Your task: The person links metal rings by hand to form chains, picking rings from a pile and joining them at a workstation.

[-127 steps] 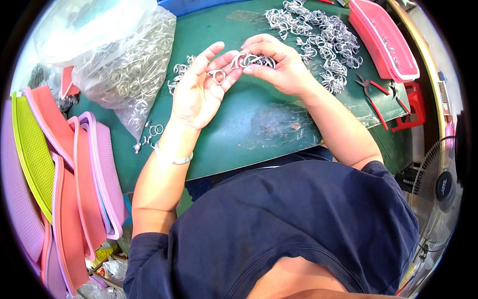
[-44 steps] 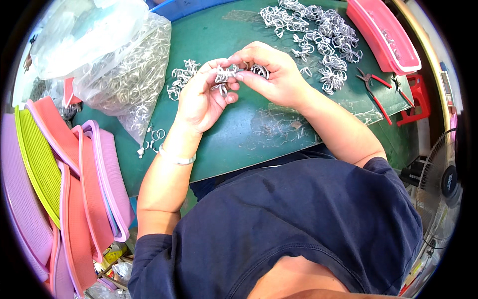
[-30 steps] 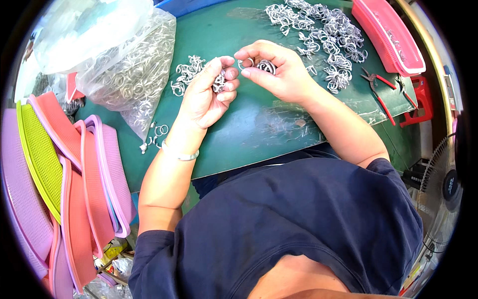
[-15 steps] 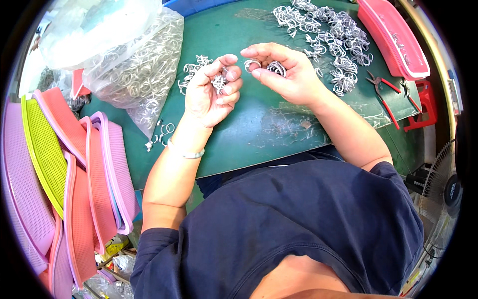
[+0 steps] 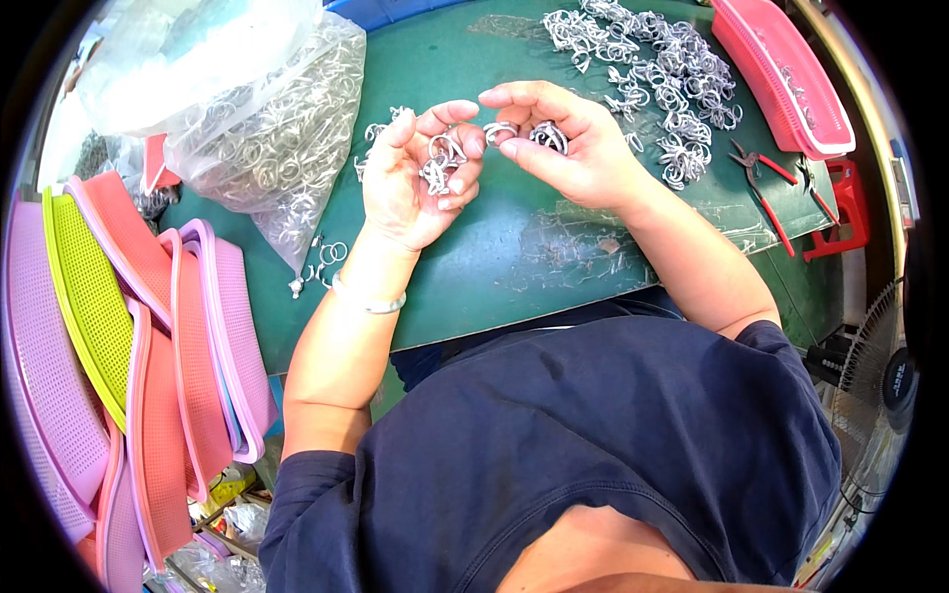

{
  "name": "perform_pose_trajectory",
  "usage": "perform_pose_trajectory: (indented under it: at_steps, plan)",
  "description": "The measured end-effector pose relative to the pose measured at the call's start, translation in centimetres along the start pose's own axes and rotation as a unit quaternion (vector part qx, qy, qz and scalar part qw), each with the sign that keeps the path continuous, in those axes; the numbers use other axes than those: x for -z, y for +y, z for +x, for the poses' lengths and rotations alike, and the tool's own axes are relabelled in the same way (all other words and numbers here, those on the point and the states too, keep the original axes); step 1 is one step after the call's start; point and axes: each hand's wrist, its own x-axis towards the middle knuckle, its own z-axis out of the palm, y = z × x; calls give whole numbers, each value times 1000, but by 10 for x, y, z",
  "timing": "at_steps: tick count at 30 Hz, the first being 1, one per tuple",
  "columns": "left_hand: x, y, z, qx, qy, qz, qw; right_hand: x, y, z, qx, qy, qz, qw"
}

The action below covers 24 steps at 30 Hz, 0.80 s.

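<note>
Cupping rings (image 5: 435, 180), left hand (image 5: 400, 203), lettered fan (image 5: 899, 380)

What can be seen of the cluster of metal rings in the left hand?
The cluster of metal rings looks silver-grey, made of several bands with open centres, hard to count where overlapping. They lie jumbled at varied tilts, one round outline showing above the denser part. The left hand holds them between palm and curled fingers, above the green tabletop.

Metal rings (image 5: 435, 179) in left fingers (image 5: 447, 116), more in right fingers (image 5: 524, 94), green tabletop (image 5: 474, 262)
</note>
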Motion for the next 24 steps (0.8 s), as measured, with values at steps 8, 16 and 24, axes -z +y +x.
perform_pose_trajectory:
  at_steps: [8,16,24]
  plan:
    - [-7,-6,-1,-19,88,196,976,2,-2,1,4,-8,-14,1000]
    - [-18,-17,0,-129,146,410,891,2,3,0,0,-16,-3,1000]
    - [-12,-21,0,-173,134,465,858,6,3,2,-187,-36,140,972]
